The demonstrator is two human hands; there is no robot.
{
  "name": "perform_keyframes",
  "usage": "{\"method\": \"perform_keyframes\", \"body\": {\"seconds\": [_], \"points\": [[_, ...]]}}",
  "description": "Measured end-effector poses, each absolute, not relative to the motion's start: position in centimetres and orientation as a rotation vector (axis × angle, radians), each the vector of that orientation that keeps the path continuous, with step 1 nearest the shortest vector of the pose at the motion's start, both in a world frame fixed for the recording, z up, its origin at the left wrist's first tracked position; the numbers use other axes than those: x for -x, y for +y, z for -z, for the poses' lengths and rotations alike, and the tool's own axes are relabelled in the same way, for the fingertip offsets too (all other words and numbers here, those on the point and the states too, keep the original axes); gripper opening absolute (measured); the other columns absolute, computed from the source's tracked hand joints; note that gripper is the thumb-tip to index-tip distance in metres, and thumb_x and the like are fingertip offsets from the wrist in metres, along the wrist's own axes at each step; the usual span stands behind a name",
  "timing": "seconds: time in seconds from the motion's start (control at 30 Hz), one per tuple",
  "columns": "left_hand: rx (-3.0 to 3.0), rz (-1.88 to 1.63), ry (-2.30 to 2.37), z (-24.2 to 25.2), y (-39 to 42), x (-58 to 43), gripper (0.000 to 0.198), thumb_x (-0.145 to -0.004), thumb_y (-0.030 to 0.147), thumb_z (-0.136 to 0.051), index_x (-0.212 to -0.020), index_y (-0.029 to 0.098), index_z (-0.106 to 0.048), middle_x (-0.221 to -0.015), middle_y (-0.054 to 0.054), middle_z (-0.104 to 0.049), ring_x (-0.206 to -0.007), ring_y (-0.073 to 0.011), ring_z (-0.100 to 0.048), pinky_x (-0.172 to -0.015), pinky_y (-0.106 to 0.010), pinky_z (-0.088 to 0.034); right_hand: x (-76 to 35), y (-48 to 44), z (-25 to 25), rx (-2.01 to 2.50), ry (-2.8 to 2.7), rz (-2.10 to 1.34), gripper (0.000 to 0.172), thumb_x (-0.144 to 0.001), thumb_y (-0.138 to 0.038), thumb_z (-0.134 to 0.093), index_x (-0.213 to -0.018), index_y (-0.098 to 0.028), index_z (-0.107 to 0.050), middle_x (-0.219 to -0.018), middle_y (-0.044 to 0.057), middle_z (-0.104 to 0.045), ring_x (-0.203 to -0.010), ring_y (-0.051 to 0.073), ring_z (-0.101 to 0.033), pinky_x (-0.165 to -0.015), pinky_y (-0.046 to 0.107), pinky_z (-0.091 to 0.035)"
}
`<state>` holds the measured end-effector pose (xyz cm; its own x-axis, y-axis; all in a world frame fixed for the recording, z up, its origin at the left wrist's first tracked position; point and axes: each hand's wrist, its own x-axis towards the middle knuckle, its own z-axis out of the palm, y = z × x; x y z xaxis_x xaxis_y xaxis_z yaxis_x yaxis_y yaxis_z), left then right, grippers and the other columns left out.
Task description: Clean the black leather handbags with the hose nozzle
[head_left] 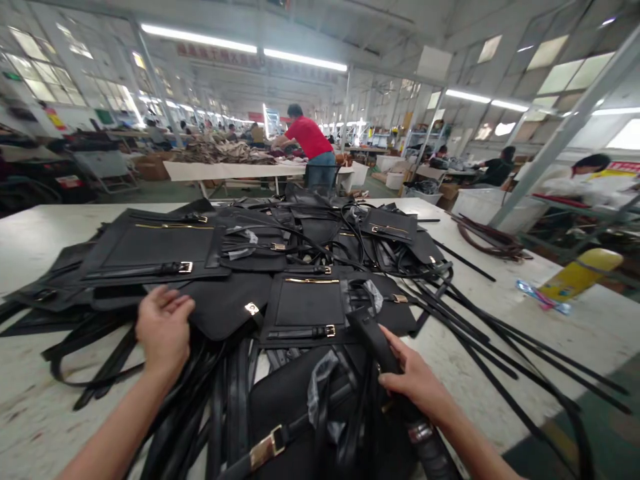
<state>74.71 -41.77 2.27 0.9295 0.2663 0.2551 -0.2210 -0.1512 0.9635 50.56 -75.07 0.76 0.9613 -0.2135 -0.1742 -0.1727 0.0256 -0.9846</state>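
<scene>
Easy does it
Your left hand point(164, 330) rests loose on a flap point(225, 308), right hand point(415, 381) grips a strap point(367, 337); pull it slowly.

Black bag panels point(305, 303), gold buckles point(330, 330); yellow bottle point(580, 272); red shirt point(309, 137).

Yellow bottle point(575, 275) beside blue item point(543, 297) at far right, red-shirted person point(310, 137) beyond
</scene>
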Motion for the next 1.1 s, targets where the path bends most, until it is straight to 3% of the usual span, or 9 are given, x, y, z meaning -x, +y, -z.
{"method": "perform_keyframes", "body": {"seconds": [0.1, 0.2, 0.33, 0.47, 0.57, 0.7, 0.83, 0.97, 1.1], "points": [[-1.771, -0.124, -0.003, 0.8, -45.3, -71.3, 0.047, -0.056, 0.025, -0.068, -0.1, 0.014, -0.055, -0.088, -0.006, -0.062, -0.08, -0.0204, -0.06, -0.075, -0.035, -0.048, -49.3, -74.3, 0.7, 1.588, 0.289, 0.105, 0.081, -0.057, -0.011, -0.059, -0.134, -0.018, -0.034, -0.118, 0.006, -0.056, -0.092, 0.022, -0.057, -0.074, 0.029, -0.047], [-1.888, 0.037, 0.112, 3.2, -48.5, -69.7, 0.05, -0.047, 0.022, -0.073, -0.095, 0.015, -0.058, -0.078, -0.006, -0.062, -0.075, -0.0223, -0.061, -0.071, -0.034, -0.047, -48.7, -73.6, 1.1, 1.609, 0.328, 0.064, 0.079, -0.06, -0.014, -0.056, -0.135, -0.022, -0.033, -0.104, 0.004, -0.063, -0.073, 0.019, -0.061, -0.062, 0.028, -0.049], [-1.876, 0.008, 0.179, 3.5, -51.0, -69.1, 0.055, -0.05, 0.022, -0.073, -0.102, 0.017, -0.055, -0.078, -0.006, -0.062, -0.065, -0.0193, -0.06, -0.062, -0.03, -0.046, -48.4, -73.3, 0.4, 1.585, 0.404, -0.02, 0.079, -0.066, -0.017, -0.052, -0.139, -0.025, -0.022, -0.069, -0.003, -0.064, -0.046, 0.013, -0.054, -0.041, 0.022, -0.043], [-1.762, 0.107, 0.12, 1.1, -51.8, -66.3, 0.053, -0.057, 0.018, -0.066, -0.108, 0.019, -0.051, -0.073, -0.001, -0.062, -0.038, -0.0077, -0.047, -0.04, -0.021, -0.037, -48.3, -74.0, 0.0, 1.578, 0.405, 0.003, 0.081, -0.065, -0.017, -0.053, -0.139, -0.024, -0.021, -0.073, -0.003, -0.062, -0.044, 0.011, -0.054, -0.04, 0.021, -0.044], [-1.589, 0.277, 0.061, -0.6, -51.3, -62.5, 0.054, -0.057, 0.021, -0.068, -0.107, 0.02, -0.048, -0.065, 0.003, -0.059, -0.036, -0.0072, -0.046, -0.034, -0.017, -0.032, -47.5, -74.9, -0.4, 1.583, 0.441, 0.094, 0.08, -0.066, -0.02, -0.055, -0.138, -0.023, -0.022, -0.072, -0.002, -0.061, -0.043, 0.012, -0.054, -0.038, 0.022, -0.044], [-1.529, 0.326, 0.135, -0.1, -49.6, -58.1, 0.053, -0.056, 0.018, -0.068, -0.104, 0.019, -0.046, -0.058, 0.005, -0.058, -0.036, -0.0094, -0.05, -0.032, -0.017, -0.035, -45.3, -76.0, -1.8, 1.614, 0.433, 0.1, 0.077, -0.067, -0.02, -0.057, -0.137, -0.019, -0.025, -0.062, -0.005, -0.058, -0.044, 0.013, -0.052, -0.04, 0.022, -0.044], [-1.538, 0.241, 0.271, 1.5, -47.3, -55.2, 0.043, -0.058, 0.008, -0.062, -0.098, 0.015, -0.046, -0.048, 0.008, -0.05, -0.036, -0.0099, -0.051, -0.036, -0.017, -0.04, -42.5, -75.8, -4.1, 1.659, 0.358, 0.009, 0.077, -0.069, -0.02, -0.057, -0.138, -0.02, -0.022, -0.069, -0.003, -0.059, -0.046, 0.012, -0.052, -0.044, 0.023, -0.045], [-1.435, 0.276, 0.302, 1.4, -46.1, -53.4, 0.047, -0.061, 0.007, -0.063, -0.104, 0.014, -0.044, -0.062, -0.001, -0.061, -0.053, -0.0159, -0.062, -0.051, -0.027, -0.051, -40.4, -75.1, -4.9, 1.699, 0.326, -0.097, 0.076, -0.069, -0.022, -0.055, -0.137, -0.024, -0.023, -0.071, -0.003, -0.06, -0.045, 0.012, -0.053, -0.04, 0.023, -0.044], [-1.374, 0.309, 0.352, 1.1, -46.9, -53.2, 0.04, -0.066, 0.013, -0.062, -0.102, 0.013, -0.044, -0.066, -0.005, -0.062, -0.059, -0.0167, -0.063, -0.056, -0.027, -0.051, -39.2, -74.3, -3.5, 1.663, 0.3, -0.13, 0.078, -0.065, -0.03, -0.057, -0.136, -0.023, -0.025, -0.07, 0.0, -0.063, -0.038, 0.013, -0.052, -0.035, 0.023, -0.04]]}}
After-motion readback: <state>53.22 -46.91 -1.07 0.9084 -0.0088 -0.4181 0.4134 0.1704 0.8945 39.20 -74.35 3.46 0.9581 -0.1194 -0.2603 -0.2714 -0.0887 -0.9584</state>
